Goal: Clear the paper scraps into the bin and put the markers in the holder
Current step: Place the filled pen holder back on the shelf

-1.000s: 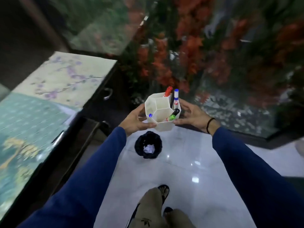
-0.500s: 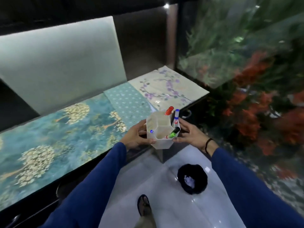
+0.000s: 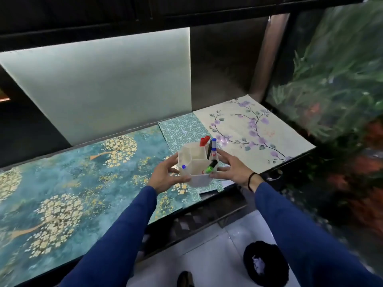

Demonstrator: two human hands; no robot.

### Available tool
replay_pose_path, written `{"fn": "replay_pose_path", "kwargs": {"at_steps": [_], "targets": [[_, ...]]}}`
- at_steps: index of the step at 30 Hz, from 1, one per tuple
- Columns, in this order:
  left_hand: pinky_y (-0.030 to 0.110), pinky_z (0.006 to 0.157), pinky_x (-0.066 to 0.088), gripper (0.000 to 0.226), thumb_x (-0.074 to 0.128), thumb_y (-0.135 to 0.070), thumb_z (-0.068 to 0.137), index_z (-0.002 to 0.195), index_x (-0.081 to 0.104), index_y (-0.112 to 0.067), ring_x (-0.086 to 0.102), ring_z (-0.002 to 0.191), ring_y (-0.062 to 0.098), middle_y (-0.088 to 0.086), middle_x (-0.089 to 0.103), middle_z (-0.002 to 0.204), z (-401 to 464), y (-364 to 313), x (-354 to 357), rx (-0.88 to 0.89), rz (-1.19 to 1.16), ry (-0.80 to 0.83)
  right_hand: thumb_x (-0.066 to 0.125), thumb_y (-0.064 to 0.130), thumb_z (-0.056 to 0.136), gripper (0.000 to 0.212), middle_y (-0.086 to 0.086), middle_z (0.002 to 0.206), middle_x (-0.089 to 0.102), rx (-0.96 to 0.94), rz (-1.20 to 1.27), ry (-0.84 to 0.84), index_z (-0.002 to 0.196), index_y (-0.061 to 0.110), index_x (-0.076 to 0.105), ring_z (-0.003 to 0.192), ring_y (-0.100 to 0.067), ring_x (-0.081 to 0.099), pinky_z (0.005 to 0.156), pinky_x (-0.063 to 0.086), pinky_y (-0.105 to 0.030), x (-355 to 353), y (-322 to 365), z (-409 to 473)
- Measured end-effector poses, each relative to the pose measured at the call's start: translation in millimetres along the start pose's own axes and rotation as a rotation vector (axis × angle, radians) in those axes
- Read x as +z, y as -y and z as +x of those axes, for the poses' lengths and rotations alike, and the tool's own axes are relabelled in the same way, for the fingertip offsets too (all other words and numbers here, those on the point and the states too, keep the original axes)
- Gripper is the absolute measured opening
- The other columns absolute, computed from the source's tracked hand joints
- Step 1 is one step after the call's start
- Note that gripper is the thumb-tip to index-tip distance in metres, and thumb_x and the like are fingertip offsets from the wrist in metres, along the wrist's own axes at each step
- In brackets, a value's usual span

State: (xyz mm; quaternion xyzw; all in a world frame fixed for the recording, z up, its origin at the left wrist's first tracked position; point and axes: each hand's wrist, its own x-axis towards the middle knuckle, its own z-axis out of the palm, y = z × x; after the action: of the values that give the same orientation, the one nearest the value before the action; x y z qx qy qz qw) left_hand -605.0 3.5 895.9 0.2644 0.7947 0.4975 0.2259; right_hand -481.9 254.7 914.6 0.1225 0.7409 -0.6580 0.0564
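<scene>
I hold the white plastic honeycomb-celled marker holder (image 3: 196, 165) between both hands above the near right part of the table (image 3: 62, 183), which is covered in patterned paper sheets. Whether the holder's base touches the table cannot be determined.

Left hand (image 3: 165, 177): grip closed on the holder's left wall, thumb on the near face, fingers curled round the far side.

Right hand (image 3: 232, 169): grip closed on the holder's right wall, fingers spread across it. A black band sits on this wrist.

Holder contents:
- a red-capped marker (image 3: 204, 140), upright in a far cell;
- a blue-capped marker with a white barrel (image 3: 214, 149), upright just right of the red one;
- a green-capped marker with a black barrel (image 3: 211, 167), tilted in the near right cell;
- a small blue marker tip (image 3: 183, 166), in the near left cell.

The round black bin (image 3: 266, 266) stands on the white tiled floor (image 3: 217, 245), near right, well apart from the holder. Crumpled white paper scraps (image 3: 258, 264) lie inside it.

A pale frosted panel (image 3: 103, 83) leans at the far edge of the table. Both sleeves are dark blue.
</scene>
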Motion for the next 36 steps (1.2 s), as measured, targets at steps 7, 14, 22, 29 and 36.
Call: {"fn": "replay_pose_path", "kwargs": {"at_steps": [7,14,22,29,36], "targets": [[0.014,0.086,0.056,0.089,0.089,-0.016,0.076,0.154,0.045,-0.022,0.062,0.122,0.016,-0.007,0.057,0.145,53.1,10.5,-6.6,-0.083,-0.14,-0.121,0.094,0.015,0.06,0.114,-0.002,0.156,0.037,0.058,0.031,-0.014,0.152,0.032,0.029,0.111,-0.022,0.068,0.101,0.05,-0.05,-16.8,1.5,79.5],[0.044,0.087,0.062,0.072,0.087,-0.02,0.08,0.145,0.056,-0.033,0.075,0.099,0.023,-0.015,0.072,0.122,112.7,20.9,-7.1,-0.203,-0.086,-0.276,0.094,0.011,0.059,0.109,-0.003,0.153,0.041,0.047,0.02,-0.012,0.149,0.033,0.035,0.128,-0.028,0.056,0.09,0.057,-0.035,-34.1,7.4,153.5],[0.038,0.101,0.054,0.072,0.071,0.012,0.083,0.147,0.054,-0.016,0.068,0.109,0.018,-0.008,0.056,0.135,169.5,18.2,-14.9,-0.373,-0.242,-0.417,0.097,0.025,0.054,0.109,0.006,0.146,0.047,0.04,-0.16,0.049,0.144,0.037,0.036,0.136,-0.013,0.042,0.104,0.049,-0.043,-37.7,18.9,248.2],[0.029,0.092,0.05,0.073,0.074,0.012,0.075,0.14,0.058,-0.018,0.055,0.117,0.016,-0.006,0.061,0.118,201.0,35.1,-23.1,-0.493,-0.268,-0.554,0.092,0.026,0.062,0.099,0.0,0.145,0.049,0.051,-0.393,0.106,0.143,0.031,0.034,0.133,-0.024,0.046,0.106,0.039,-0.04,-15.7,13.6,308.8],[0.016,0.072,0.053,0.079,0.077,0.016,0.071,0.13,0.05,-0.031,0.063,0.102,0.009,-0.005,0.065,0.116,237.0,35.6,-27.6,-0.489,-0.442,-0.548,0.087,0.015,0.07,0.099,-0.002,0.134,0.055,0.082,-0.417,0.111,0.149,0.023,0.029,0.118,-0.02,0.053,0.092,0.041,-0.027,-13.9,13.4,350.5]]}}
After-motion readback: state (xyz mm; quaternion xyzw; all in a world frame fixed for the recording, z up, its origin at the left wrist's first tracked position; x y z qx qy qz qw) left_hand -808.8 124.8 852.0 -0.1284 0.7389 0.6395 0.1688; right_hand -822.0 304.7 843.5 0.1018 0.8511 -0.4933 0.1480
